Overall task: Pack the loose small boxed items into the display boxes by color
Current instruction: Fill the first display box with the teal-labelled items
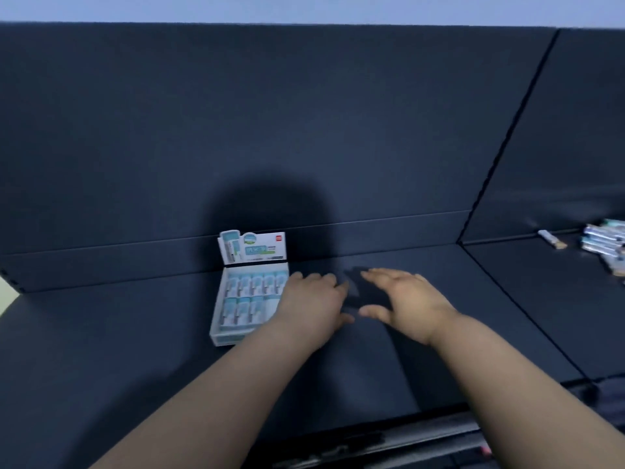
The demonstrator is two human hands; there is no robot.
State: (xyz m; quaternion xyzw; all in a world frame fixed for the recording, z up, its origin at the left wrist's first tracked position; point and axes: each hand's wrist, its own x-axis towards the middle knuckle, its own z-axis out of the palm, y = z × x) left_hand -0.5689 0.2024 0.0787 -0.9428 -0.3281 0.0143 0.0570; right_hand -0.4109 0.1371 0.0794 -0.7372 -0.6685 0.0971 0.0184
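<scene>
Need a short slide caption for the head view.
Left hand at the display box, right hand open beside it; loose boxed items far right.

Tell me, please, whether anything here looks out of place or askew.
Mildly: loose boxed items lie heaped unevenly at the far right edge, far from the display box, with one white item lying apart. Nothing looks spilled or damaged.

Both forearms reach forward; left hand (313, 299) and right hand (406, 301) lie flat, fingers straight (palms down).
</scene>
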